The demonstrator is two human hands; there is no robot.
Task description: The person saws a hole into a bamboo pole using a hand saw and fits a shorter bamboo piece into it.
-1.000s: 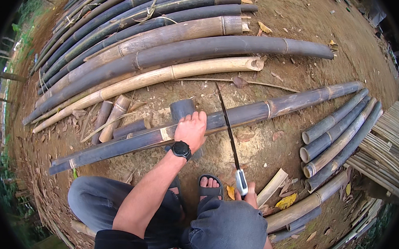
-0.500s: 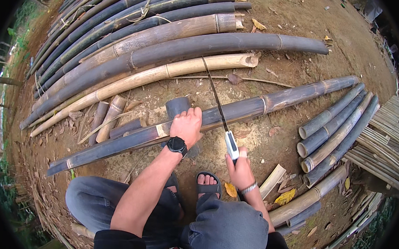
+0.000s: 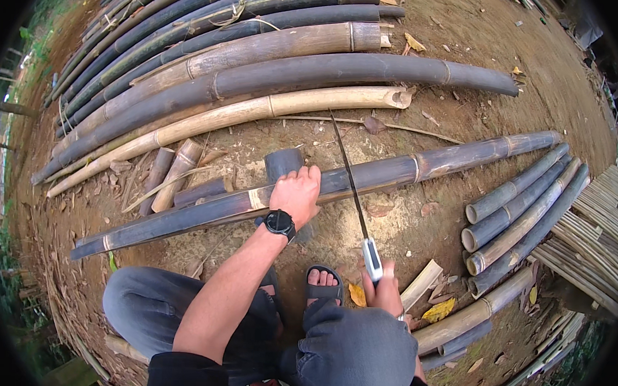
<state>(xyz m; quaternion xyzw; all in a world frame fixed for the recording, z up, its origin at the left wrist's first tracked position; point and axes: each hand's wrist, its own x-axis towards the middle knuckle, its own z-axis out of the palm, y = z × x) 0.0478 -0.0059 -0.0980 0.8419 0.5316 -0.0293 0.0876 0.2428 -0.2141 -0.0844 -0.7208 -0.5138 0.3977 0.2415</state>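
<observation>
A long dark bamboo pole (image 3: 384, 173) lies slantwise in front of me, its far right end higher in the picture. My left hand (image 3: 296, 196), with a black watch at its wrist, is closed over the pole near its middle. To the right of it, my right hand (image 3: 384, 291) grips the white and black handle of a hand saw (image 3: 371, 258). The thin saw blade crosses the pole, its tip beyond the far side. Whether the teeth are inside a cut is too small to tell. A short thick bamboo piece (image 3: 283, 164) sits under the pole beside my left hand.
Many bamboo poles (image 3: 295, 68) lie side by side across the far left, some tied. Several cut bamboo lengths (image 3: 510, 205) rest at the right, near a slatted bamboo stack (image 3: 590, 228). Short offcuts (image 3: 177, 176) lie at the left. Pale sawdust and leaves cover the soil.
My right hand has drawn the saw back toward me and slightly right, so more blade shows on the near side of the pole. My left hand keeps its hold. The view has shifted slightly.
</observation>
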